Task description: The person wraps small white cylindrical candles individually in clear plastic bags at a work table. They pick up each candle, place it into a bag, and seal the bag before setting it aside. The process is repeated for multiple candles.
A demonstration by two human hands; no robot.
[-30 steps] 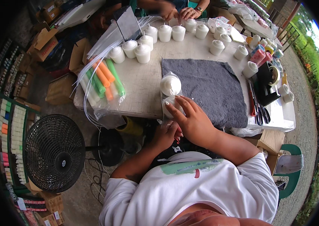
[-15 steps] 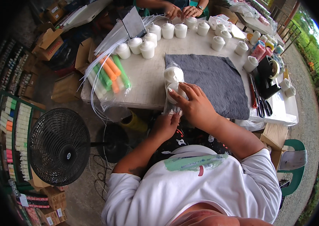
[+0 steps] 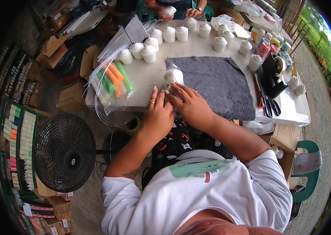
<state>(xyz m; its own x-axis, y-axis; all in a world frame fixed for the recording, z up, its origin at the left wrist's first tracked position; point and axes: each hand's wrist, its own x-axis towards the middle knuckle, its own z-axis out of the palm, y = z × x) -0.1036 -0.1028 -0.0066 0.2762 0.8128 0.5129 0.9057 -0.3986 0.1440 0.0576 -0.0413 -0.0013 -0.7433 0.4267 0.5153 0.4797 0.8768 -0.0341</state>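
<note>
At the table's near edge lies a clear plastic bag with white candles (image 3: 173, 76), on the left margin of a grey cloth (image 3: 216, 88). One candle's rounded end shows beyond my fingertips; the rest is covered by my hands. My left hand (image 3: 160, 114) grips the bag's left side, its fingers pointing forward and a ring on one of them. From the right, my right hand (image 3: 192, 106) lies over the bag with fingers bent onto it, and the two hands meet. Several white candles (image 3: 148, 54) with wicks stand in an arc farther back on the table.
Orange and green candle sticks (image 3: 114, 74) and long white wicks (image 3: 112, 43) lie at left. Scissors (image 3: 270, 106) and a black tape dispenser (image 3: 275, 78) sit at right. A black fan (image 3: 64, 153) stands left. Across the table, another person's hand (image 3: 193, 13) works near a white candle.
My left hand has come up from the bag's near end to its left side. My right hand has shifted slightly left and nearer, toward the left hand. The other person has lifted a candle.
</note>
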